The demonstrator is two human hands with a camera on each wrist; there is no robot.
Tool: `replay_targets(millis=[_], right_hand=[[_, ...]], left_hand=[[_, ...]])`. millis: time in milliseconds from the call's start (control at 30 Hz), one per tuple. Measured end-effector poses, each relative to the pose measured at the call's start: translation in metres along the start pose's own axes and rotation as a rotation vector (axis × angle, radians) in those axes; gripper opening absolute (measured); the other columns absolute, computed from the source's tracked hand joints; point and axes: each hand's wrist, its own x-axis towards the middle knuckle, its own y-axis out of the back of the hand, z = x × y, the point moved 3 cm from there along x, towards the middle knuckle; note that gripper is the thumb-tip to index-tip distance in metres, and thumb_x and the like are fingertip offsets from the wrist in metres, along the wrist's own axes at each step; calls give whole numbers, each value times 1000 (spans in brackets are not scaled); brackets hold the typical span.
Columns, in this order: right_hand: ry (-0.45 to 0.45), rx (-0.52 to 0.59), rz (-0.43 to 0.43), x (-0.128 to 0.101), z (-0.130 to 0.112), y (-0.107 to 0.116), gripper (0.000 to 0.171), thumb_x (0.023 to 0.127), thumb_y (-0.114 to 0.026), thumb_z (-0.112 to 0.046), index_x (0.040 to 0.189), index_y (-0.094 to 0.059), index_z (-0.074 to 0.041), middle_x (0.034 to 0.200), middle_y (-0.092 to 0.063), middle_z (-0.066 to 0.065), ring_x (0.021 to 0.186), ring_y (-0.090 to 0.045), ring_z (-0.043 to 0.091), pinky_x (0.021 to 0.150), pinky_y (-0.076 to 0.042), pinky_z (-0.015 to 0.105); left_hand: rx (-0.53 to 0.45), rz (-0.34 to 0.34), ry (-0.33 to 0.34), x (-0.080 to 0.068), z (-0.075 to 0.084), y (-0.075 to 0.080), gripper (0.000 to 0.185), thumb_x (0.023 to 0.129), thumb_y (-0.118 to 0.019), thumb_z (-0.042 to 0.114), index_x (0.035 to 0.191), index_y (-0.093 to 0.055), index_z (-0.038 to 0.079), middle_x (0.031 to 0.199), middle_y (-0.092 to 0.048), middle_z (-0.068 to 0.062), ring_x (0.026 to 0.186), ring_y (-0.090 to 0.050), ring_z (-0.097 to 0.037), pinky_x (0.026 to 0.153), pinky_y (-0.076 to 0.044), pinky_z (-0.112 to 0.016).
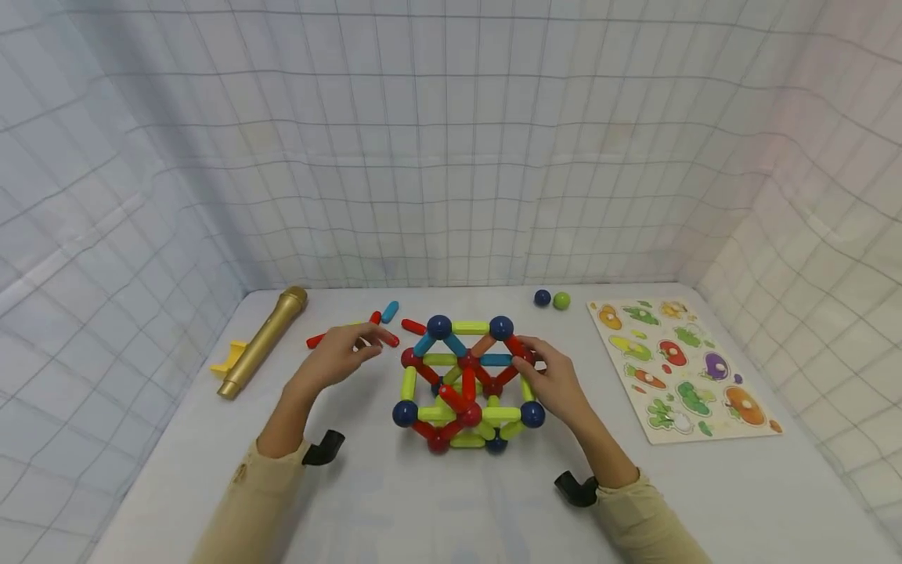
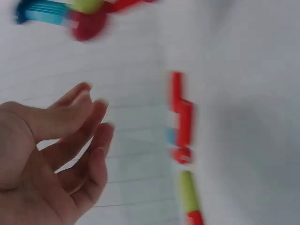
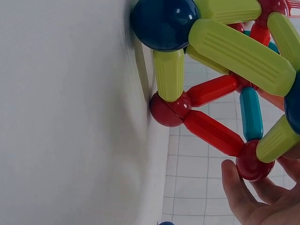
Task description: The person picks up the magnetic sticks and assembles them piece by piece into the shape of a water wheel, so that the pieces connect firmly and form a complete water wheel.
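Note:
A magnetic ball-and-rod structure of red, blue and yellow-green pieces stands mid-table. One thicker red rod juts from its front. At its right side my right hand pinches a red ball between thumb and fingers; in the right wrist view the ball joins red, teal and yellow-green rods. To the left of the structure, my left hand hovers near loose rods with fingers loosely bent. The left wrist view shows nothing between its fingers; blurred red rods and a yellow-green rod lie beyond them.
Behind the left hand are a blue rod and a red rod. A gold microphone lies far left beside a yellow piece. Navy and green balls sit at the back; a vegetable puzzle board lies right.

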Motion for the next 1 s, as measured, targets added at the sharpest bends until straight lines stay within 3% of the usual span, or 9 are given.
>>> replay_targets(millis=[133,267,400,533,633,733,800,900,1000], right_hand=[[-7,-9,7,-1,2,1,41,96,-61,-22,135,-55,-10,118,-66,11,110,-61,28,90,-55,43],[-3,-5,3,-3,4,-1,42,96,-61,-24,135,-55,-10,119,-66,11,111,-61,28,90,-55,43],[4,3,10,-3,3,-1,42,96,-61,-25,135,-55,-10,120,-66,11,111,-62,28,89,-55,43],[16,0,10,-1,1,0,41,97,-61,-25,135,-55,-10,120,-66,11,111,-62,29,89,-56,43],[19,-8,4,-1,1,-1,41,97,-61,-24,135,-55,-9,118,-66,12,110,-62,28,89,-56,43],[18,-10,-6,-2,1,-3,41,97,-61,-24,135,-55,-10,118,-66,11,109,-61,28,89,-56,43],[24,-11,-9,-1,1,-3,41,97,-60,-24,135,-55,-10,118,-66,12,110,-62,28,90,-56,43],[33,-8,-11,0,0,-1,42,97,-60,-25,135,-55,-9,120,-65,12,111,-61,29,91,-55,44],[37,-8,-2,1,2,1,42,97,-60,-26,135,-55,-9,121,-65,13,112,-61,30,91,-55,45]], left_hand=[[242,-55,130,41,-28,-15,28,92,-62,3,119,-66,11,115,-65,-16,106,-59,-32,90,-54,-46],[410,-100,184,69,-44,-30,33,88,-68,5,120,-66,15,118,-59,-17,108,-56,-33,91,-53,-48],[474,-106,196,82,-51,-36,26,86,-71,5,110,-69,13,112,-59,-16,103,-53,-32,90,-53,-47],[430,-110,215,83,-51,-36,22,87,-72,10,108,-65,10,103,-60,-13,94,-54,-28,87,-52,-42],[278,-52,241,72,-46,-29,28,90,-69,17,114,-60,8,107,-63,-16,94,-57,-28,84,-53,-40],[79,92,243,44,-30,-17,34,92,-66,23,121,-55,7,116,-65,-19,102,-61,-33,86,-55,-43],[-41,197,230,21,-12,-7,38,93,-66,28,124,-53,9,120,-66,-18,106,-62,-33,87,-56,-44],[-147,324,139,-12,23,4,40,91,-68,30,124,-54,13,117,-68,-13,106,-65,-29,89,-56,-44],[-189,390,-19,-34,62,6,38,88,-73,25,120,-58,14,109,-71,-6,100,-68,-22,87,-57,-37]])
